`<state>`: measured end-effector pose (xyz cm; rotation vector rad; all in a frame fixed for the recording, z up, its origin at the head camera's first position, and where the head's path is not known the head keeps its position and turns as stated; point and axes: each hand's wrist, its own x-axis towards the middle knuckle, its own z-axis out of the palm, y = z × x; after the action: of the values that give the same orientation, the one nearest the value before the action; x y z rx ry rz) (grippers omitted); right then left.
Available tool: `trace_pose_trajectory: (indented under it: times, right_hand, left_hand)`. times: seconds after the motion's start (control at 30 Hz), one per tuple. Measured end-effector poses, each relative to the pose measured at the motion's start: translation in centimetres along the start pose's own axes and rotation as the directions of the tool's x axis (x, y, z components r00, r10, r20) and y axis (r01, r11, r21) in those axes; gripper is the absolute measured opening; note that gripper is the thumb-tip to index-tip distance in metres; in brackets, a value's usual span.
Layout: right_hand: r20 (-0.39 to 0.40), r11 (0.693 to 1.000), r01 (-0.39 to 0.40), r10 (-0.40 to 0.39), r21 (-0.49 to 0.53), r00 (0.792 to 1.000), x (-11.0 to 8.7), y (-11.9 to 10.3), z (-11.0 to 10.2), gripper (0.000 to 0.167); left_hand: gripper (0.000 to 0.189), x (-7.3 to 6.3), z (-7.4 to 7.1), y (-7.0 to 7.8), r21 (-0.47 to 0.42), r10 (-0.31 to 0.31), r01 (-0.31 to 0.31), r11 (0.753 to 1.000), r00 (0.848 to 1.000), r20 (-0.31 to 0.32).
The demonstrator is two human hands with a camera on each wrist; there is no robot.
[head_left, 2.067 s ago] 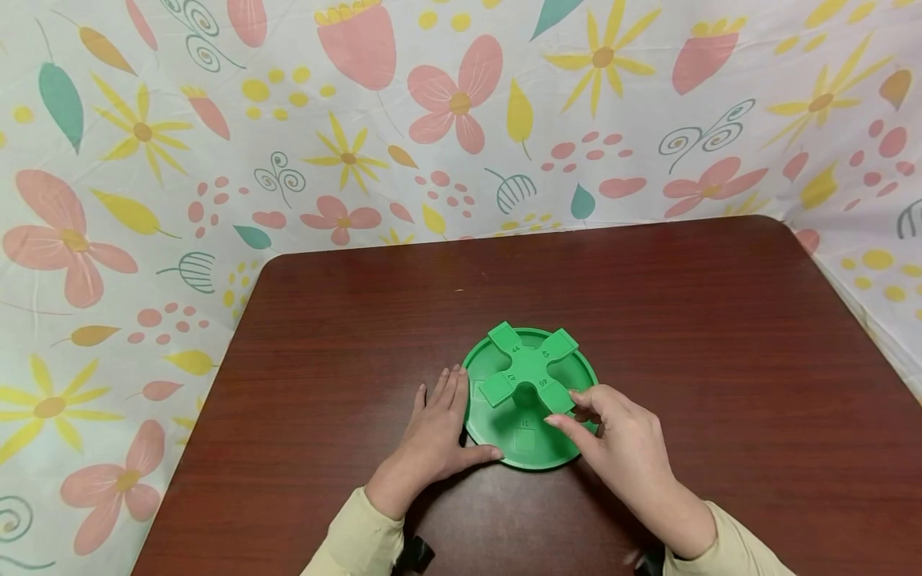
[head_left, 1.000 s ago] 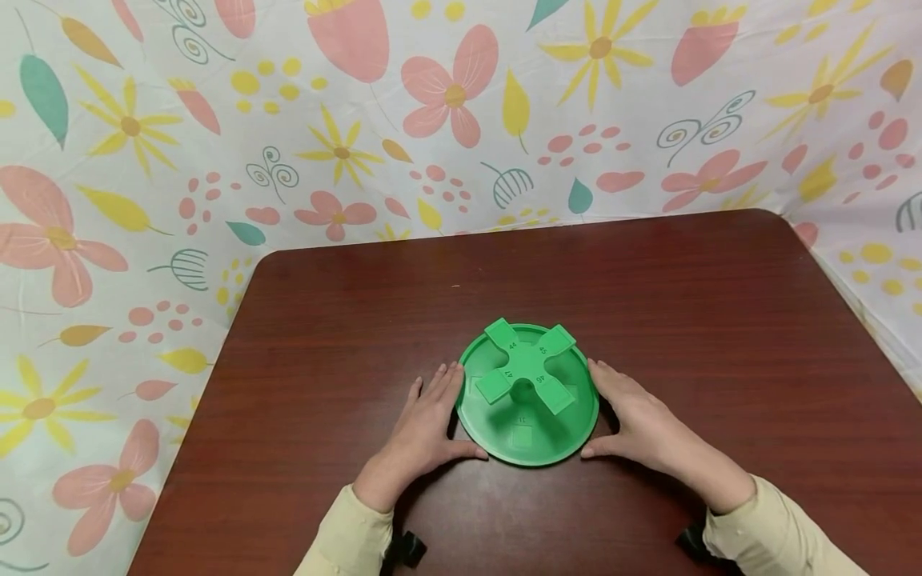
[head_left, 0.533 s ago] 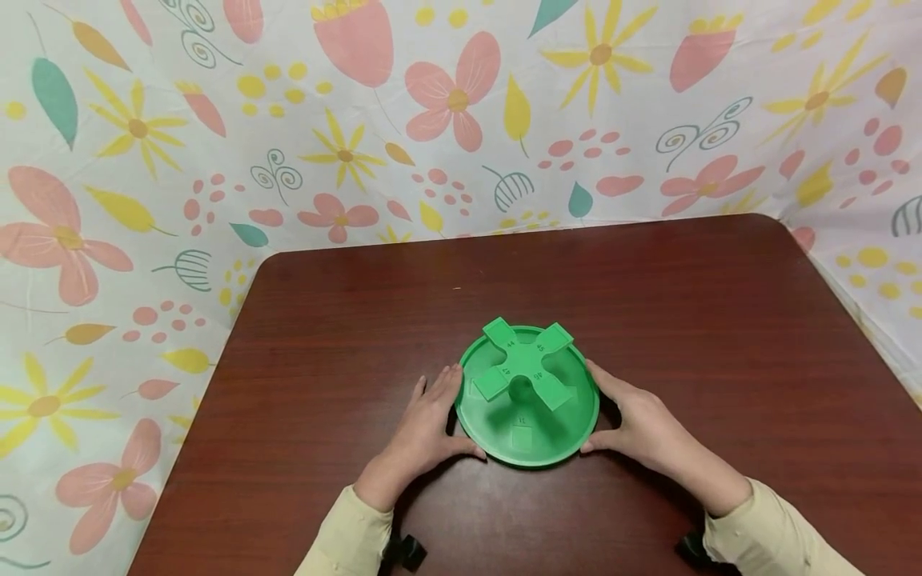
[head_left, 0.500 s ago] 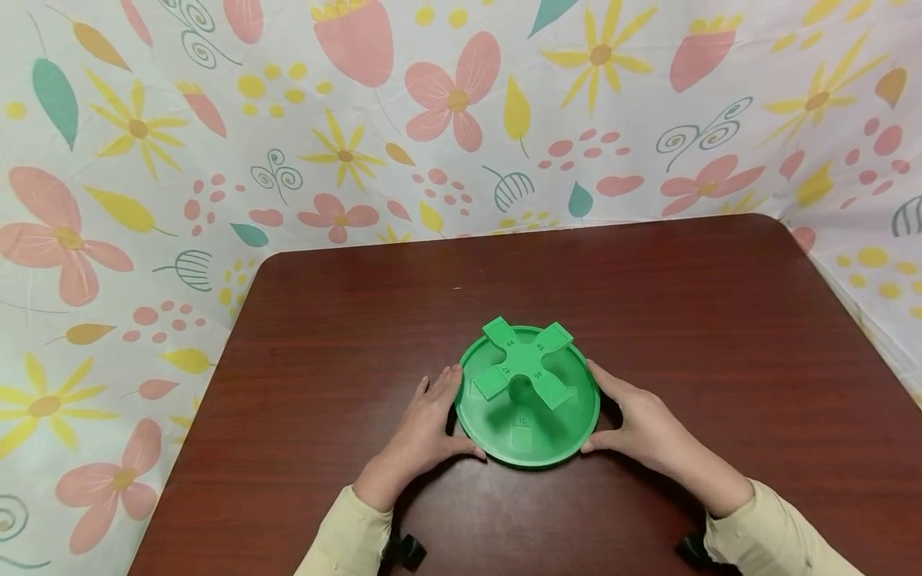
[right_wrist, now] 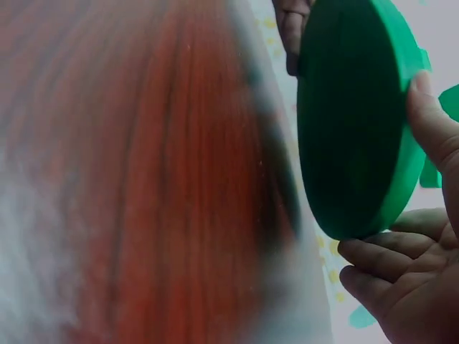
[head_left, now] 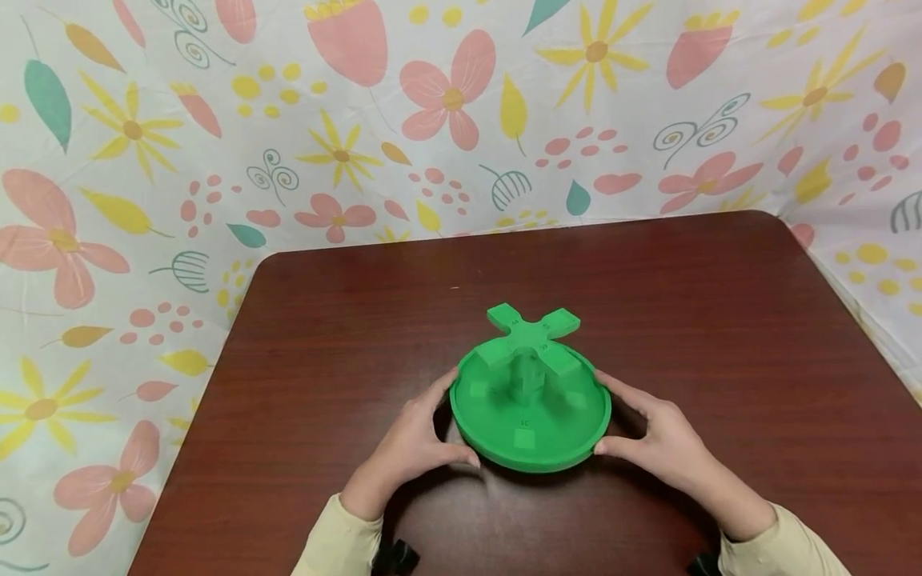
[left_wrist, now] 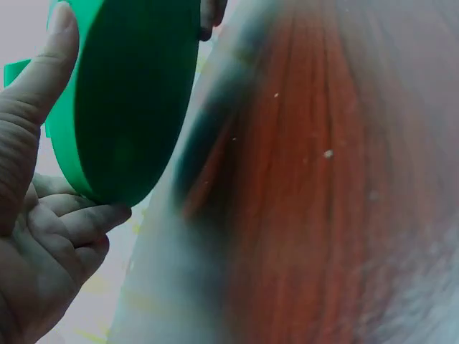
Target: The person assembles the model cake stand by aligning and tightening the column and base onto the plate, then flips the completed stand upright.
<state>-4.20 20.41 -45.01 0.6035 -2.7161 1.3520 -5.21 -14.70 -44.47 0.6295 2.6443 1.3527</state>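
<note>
A round green plastic dish (head_left: 497, 420) with a low rim is held off the table between both hands. From its middle rises a short post (head_left: 528, 384) topped by a four-armed cross (head_left: 529, 332) with small numbers on it. My left hand (head_left: 406, 444) grips the dish's left edge, thumb at the near side and fingers farther back. On the opposite edge my right hand (head_left: 670, 444) grips it the same way. Both wrist views show the dish's smooth underside (left_wrist: 133, 115) above the table, with fingertips under the rim.
The dark red-brown wooden table (head_left: 346, 336) has rounded far corners. A white cloth (head_left: 461, 184) with printed flowers and leaves hangs behind it and along the sides. The dish's shadow falls on the tabletop.
My right hand has left the cross's arm for the dish's right edge. Both hands have since lifted the dish from the table, and the cross now appears more from the side.
</note>
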Motion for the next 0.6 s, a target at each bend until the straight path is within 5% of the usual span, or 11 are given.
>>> trace_pose_trajectory:
  times: [0.17,0.37,0.6]
  right_hand:
    - [-0.032,0.997,-0.004,0.006,0.079,0.999,-0.3,-0.7,0.0,0.082]
    - [-0.065,0.98,0.053,-0.041,0.192,0.997,-0.2,-1.4,-0.4,0.074]
    - [-0.14,0.989,0.133,-0.122,0.066,0.983,0.0,-1.3,-0.2,0.08]
  left_hand:
    - [0.084,-0.2,-0.1,0.1,0.042,0.082,-0.079,0.996,0.993,-0.08]
    - [0.047,-0.1,0.4,0.1,0.142,0.19,-0.158,0.977,0.95,-0.248]
    - [0.038,0.0,0.7,0.3,0.186,0.211,-0.156,0.97,0.921,-0.329]
